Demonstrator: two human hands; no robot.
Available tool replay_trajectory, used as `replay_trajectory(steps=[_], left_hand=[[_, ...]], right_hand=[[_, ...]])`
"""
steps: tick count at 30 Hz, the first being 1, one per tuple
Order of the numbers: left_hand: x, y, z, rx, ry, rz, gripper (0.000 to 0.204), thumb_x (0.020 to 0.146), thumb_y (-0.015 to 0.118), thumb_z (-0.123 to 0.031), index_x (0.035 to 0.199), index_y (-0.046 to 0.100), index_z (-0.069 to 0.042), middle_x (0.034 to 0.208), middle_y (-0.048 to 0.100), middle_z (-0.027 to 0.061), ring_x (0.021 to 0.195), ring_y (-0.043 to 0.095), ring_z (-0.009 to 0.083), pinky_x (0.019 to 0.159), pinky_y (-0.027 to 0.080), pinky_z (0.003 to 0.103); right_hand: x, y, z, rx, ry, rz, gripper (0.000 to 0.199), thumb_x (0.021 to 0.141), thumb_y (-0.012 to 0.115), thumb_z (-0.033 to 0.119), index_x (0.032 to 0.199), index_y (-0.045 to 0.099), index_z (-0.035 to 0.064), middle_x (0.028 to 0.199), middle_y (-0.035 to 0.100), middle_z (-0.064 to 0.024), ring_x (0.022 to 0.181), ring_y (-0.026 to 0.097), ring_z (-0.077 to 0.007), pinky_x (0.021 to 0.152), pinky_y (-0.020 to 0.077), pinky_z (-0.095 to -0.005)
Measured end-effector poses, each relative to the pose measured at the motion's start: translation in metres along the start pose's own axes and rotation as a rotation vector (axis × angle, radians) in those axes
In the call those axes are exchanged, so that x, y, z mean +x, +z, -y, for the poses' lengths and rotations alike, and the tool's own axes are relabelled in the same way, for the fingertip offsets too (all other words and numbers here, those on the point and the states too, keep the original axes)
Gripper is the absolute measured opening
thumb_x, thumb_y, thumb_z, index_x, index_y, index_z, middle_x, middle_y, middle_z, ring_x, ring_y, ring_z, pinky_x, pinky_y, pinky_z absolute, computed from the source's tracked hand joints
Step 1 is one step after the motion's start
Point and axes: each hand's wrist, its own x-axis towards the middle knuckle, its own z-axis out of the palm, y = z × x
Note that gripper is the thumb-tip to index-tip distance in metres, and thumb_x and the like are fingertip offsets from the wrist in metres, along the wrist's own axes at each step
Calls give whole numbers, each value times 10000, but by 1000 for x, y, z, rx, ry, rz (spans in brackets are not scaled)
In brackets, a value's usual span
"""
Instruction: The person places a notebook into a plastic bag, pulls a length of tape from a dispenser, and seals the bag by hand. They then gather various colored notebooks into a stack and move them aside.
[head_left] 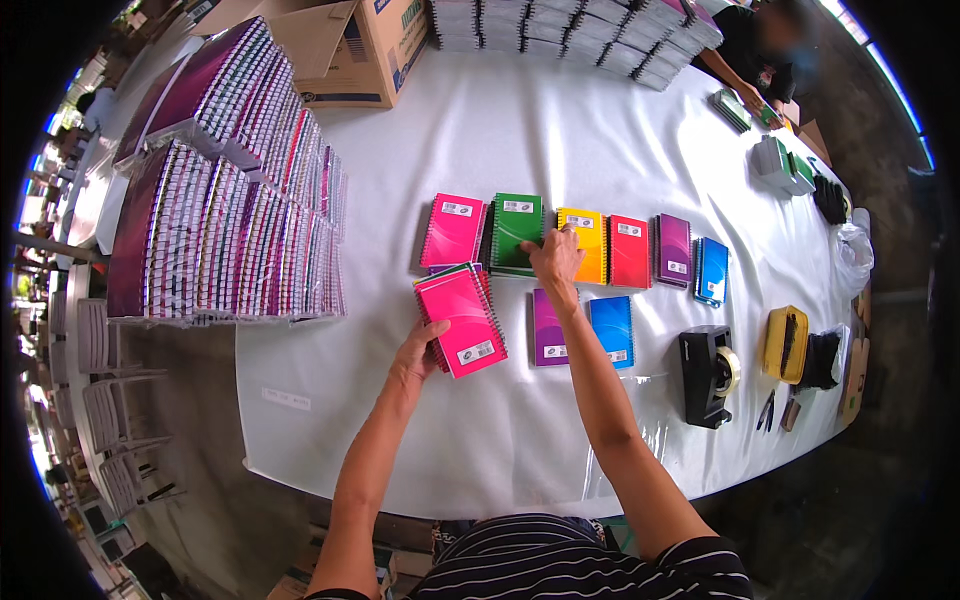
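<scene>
My left hand [415, 350] is closed on a small stack of spiral notebooks, a pink notebook [460, 325] on top, with green and red edges showing beneath. My right hand [556, 258] reaches to the back row, its thumb over the green notebook [518, 225] and a finger on the yellow notebook [592, 255]; its fingers are apart. A pink notebook [455, 228] lies left of the green one. Rightward follow a red notebook [629, 265], a purple notebook [674, 240] and a blue notebook [712, 262]. In front, partly behind my right forearm, lie another purple notebook [547, 340] and blue notebook [615, 325].
Tall wrapped notebook stacks [215, 220] stand at left, beside a cardboard box [350, 60]; more stacks [580, 35] line the back. A black tape dispenser [700, 375], a yellow container [785, 345] and pliers [766, 410] are at right. Another person [745, 50] works at the far right.
</scene>
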Motion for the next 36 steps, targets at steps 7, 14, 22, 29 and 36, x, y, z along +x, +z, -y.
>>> replay_trajectory(steps=[7,14,22,29,36], left_hand=[[8,-2,11,-70,-12,20,833,708,819,-434,1349,434,-68,1230,572,80,1153,553,227,975,486,394],[29,26,38,-146,-54,188,793,762,775,-397,1379,409,-59,1289,549,89,1197,530,230,998,463,399],[44,50,35,-136,-49,212,707,799,741,-299,1374,409,-57,1270,555,93,1157,558,232,977,475,379],[42,44,34,-51,-182,231,740,799,736,-377,1380,400,-65,1233,573,93,1130,573,211,951,488,368],[47,89,69,-229,-208,525,770,819,700,-449,1407,371,-76,1303,526,91,1186,533,220,970,473,368]], right_hand=[[-14,-84,-14,866,239,303,274,805,705,218,794,621,-43,725,635,-188,639,603,-318,597,450,-379],[-67,-92,-31,463,-184,151,327,795,740,171,1041,616,-5,1049,638,-184,966,612,-333,845,477,-389],[-35,-33,-117,38,-640,-68,513,783,572,11,1294,528,45,1330,545,-147,1241,508,-329,1073,369,-445],[-4,-169,-97,1047,-552,212,401,654,517,-145,960,676,61,1101,654,-110,1124,583,-293,929,495,-408],[5,-151,-76,845,-852,739,313,780,612,-88,951,720,151,1299,528,-66,1228,441,-279,1019,412,-389]])
